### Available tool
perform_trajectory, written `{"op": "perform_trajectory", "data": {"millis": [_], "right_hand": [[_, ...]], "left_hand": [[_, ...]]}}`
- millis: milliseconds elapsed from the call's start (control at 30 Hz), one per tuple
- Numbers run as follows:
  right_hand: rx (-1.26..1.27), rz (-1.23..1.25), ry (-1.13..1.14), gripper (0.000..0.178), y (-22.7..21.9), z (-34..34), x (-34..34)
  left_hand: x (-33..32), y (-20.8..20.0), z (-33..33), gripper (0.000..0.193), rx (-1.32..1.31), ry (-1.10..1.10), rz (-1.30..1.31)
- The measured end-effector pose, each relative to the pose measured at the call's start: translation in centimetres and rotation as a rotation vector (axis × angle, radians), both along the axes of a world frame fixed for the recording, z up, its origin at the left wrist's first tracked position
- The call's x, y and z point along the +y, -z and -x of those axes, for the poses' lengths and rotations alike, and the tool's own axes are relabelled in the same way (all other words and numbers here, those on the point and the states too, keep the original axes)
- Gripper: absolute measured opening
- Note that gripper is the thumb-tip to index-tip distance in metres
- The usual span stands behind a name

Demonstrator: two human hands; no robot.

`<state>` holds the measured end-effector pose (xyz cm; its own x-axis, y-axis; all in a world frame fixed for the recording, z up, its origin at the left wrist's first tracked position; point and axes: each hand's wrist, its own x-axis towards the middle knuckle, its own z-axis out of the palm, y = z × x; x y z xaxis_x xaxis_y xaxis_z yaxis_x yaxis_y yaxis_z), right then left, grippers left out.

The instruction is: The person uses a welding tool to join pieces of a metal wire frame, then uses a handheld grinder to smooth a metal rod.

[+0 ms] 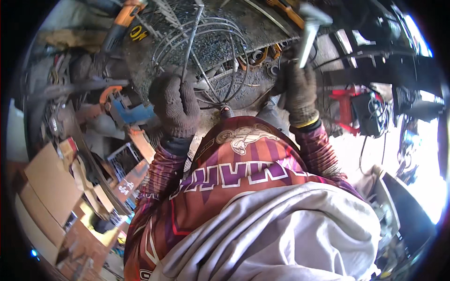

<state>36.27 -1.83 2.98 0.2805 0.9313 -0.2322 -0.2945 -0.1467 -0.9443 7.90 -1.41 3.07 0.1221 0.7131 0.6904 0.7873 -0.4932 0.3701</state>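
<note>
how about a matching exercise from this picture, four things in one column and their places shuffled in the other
Things
1. pale metal hammer
2. thin grey metal rod
3. flat brown cardboard
4. light grey draped cloth

Places
A. left side of the picture, toward the bottom
B. held upright in the gloved left hand
C. bottom middle of the picture
D. gripped in the gloved right hand

Pairs: 1-D, 2-B, 3-A, 4-C

Left gloved hand (177,105) gripping a thin metal rod (191,44), right gloved hand (300,91) holding a hammer (309,37), bent wire hoops (234,61) between them, red stool (344,107) at right.
</note>
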Motion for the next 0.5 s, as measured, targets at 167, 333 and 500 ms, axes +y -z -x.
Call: {"op": "perform_trajectory", "data": {"millis": [167, 333, 500], "right_hand": [[0.14, 0.288, -0.059, 0.037, 5.1, 4.0, -4.2], [-0.16, 0.23, -0.088, 0.042, 8.1, 5.6, -4.0], [-0.493, 0.184, -0.029, 0.041, 8.0, 5.2, -3.3]], "left_hand": [[1.9, 0.5, -1.1, 0.022, -0.007, 0.144, 0.005], [2.1, 1.8, -0.1, 0.027, 0.027, 0.193, 0.025], [1.9, 1.8, 0.3, 0.03, 0.194, 0.18, 0.013]]}}
